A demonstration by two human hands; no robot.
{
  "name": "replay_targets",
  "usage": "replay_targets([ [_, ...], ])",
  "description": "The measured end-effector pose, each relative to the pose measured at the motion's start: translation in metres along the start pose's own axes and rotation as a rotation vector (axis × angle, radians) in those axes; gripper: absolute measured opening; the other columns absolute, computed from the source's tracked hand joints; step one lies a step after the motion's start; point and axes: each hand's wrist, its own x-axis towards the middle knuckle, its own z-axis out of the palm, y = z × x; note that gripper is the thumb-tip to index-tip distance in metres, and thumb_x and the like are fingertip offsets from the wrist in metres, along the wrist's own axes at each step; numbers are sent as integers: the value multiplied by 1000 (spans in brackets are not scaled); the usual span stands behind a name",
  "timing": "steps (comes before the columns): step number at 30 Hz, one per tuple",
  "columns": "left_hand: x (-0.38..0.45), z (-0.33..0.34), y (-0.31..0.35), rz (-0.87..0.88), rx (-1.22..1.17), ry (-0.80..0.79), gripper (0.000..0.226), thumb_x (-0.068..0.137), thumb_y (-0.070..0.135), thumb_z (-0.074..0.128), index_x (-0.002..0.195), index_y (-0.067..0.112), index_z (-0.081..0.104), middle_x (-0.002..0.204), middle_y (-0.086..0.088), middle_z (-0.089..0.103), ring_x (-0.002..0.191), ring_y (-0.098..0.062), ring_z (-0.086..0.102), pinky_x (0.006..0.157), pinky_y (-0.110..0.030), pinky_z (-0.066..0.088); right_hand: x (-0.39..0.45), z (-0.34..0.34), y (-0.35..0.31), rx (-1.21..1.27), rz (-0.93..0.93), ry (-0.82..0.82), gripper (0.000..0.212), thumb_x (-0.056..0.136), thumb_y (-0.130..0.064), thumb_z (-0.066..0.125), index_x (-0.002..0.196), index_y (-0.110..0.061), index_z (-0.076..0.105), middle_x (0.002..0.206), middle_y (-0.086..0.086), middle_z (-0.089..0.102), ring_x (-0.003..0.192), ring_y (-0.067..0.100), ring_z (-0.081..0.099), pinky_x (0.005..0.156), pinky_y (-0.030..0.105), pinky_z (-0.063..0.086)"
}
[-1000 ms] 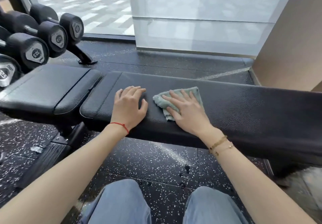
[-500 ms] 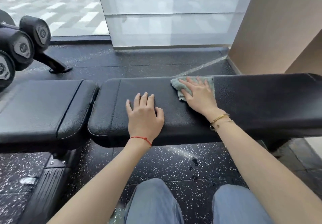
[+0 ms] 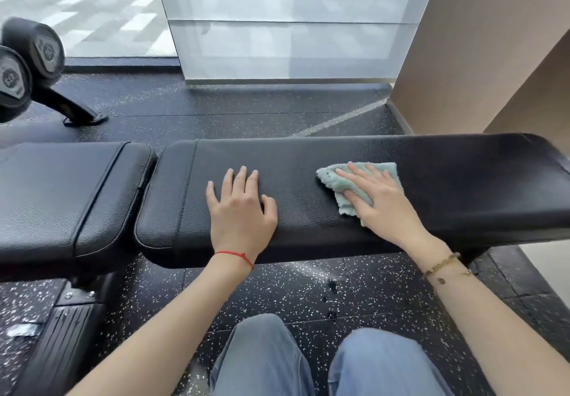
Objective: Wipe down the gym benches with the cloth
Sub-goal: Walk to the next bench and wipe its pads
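A long black padded bench pad [image 3: 462, 180] runs across the view, with a shorter black seat pad [image 3: 61, 192] to its left. A pale green cloth [image 3: 336, 180] lies folded on the long pad, right of its middle. My right hand [image 3: 379, 198] presses flat on the cloth, fingers spread and pointing left. My left hand [image 3: 240, 210] rests flat on the bare pad, fingers apart, a hand's width left of the cloth, holding nothing.
Black dumbbells [image 3: 27, 62] sit on a rack at the far left, its foot [image 3: 83, 115] on the speckled rubber floor. A frosted glass panel [image 3: 290, 25] stands behind the bench and a tan wall [image 3: 493, 41] to the right. My knees [image 3: 324, 361] are below.
My right hand has slid the cloth rightward along the long pad, first toward the far edge, then back to the middle. My left hand stays flat on the pad.
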Motion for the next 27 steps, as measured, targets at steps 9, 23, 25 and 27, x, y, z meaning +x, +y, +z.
replay_targets([
  [9,1,1,2,-25,-7,25,61,87,37,29,133,12,61,142,-7,56,138,-26,45,117,-56,24,112,36,-33,-124,10,-92,47,100,-44,36,146,-39,32,157,-9,25,148,23,10,120,43,-4],
  [23,1,3,5,-58,-25,42,53,87,33,39,131,14,62,142,-6,57,137,-24,45,117,-54,23,97,28,-18,-49,-106,-74,43,99,-43,38,142,-40,38,155,-9,32,147,20,16,121,44,1],
  [25,3,3,4,-62,-29,57,50,86,31,42,128,14,64,139,-6,59,135,-24,47,116,-55,25,121,38,-32,-121,-40,-76,45,99,-46,35,144,-38,35,155,-8,30,147,22,16,121,45,-1],
  [27,3,3,3,-68,-30,64,49,86,31,43,126,14,65,138,-5,60,134,-24,49,115,-55,26,119,45,-48,-127,-64,-68,46,99,-46,36,145,-38,35,156,-9,30,147,23,15,121,43,-2],
])
